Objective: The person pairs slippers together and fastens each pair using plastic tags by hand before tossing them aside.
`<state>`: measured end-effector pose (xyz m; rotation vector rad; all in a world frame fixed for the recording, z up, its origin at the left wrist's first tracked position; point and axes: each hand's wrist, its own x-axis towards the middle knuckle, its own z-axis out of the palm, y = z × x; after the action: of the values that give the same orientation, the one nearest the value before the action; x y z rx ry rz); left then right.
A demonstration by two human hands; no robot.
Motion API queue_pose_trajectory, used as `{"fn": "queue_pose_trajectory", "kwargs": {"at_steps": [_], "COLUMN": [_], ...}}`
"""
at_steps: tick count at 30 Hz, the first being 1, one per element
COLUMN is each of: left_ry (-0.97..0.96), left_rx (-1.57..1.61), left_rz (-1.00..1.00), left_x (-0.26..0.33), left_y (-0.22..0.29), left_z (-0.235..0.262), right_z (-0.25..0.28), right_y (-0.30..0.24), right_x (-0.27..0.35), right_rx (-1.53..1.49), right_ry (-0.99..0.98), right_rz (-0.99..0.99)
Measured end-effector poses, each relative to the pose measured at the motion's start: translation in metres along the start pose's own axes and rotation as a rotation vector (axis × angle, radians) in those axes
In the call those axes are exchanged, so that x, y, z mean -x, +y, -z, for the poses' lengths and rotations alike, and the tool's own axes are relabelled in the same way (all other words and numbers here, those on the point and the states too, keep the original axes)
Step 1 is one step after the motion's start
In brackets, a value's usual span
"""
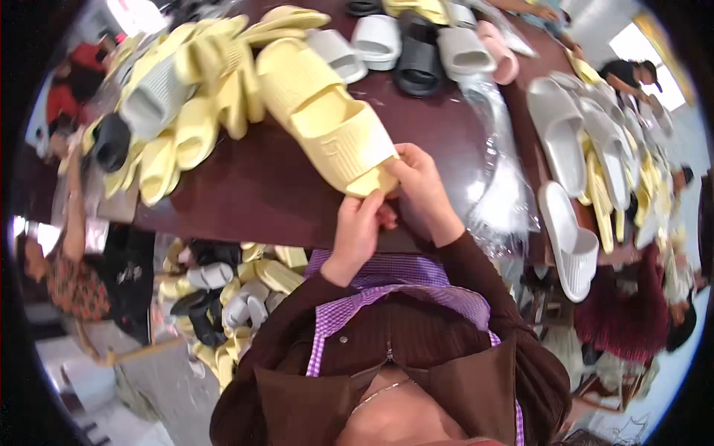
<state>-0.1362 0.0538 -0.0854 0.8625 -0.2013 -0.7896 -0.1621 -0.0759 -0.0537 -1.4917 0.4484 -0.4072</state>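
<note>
Here, our right hand clamps the yellow slippers, upper centre. Our left hand meets their lower end, its grip unclear

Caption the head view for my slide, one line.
Left hand and right hand holding yellow slippers above a maroon table.

Of the dark red table, a bare stretch is left visible at ten o'clock. A black slide is set between twelve and one, a pink slide at one, and clear plastic bags are strewn between two and three. At eight, a mixed heap of slides is piled. A patterned-top co-worker is seen between eight and nine.
</note>
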Motion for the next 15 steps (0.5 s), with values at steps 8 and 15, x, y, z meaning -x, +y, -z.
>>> {"fn": "queue_pose_trajectory", "kwargs": {"at_steps": [8, 15], "left_ry": [0.057, 0.308], "left_rx": [-0.097, -0.116], "left_rz": [-0.123, -0.252], "left_x": [-0.021, -0.045], "left_y": [0.069, 0.091], "left_z": [0.068, 0.081], "right_z": [0.069, 0.076], "right_y": [-0.036, -0.024], "right_x": [0.029, 0.050], "right_rx": [0.055, 0.240], "right_ry": [0.086, -0.021], "right_rz": [0.009, 0.000]}}
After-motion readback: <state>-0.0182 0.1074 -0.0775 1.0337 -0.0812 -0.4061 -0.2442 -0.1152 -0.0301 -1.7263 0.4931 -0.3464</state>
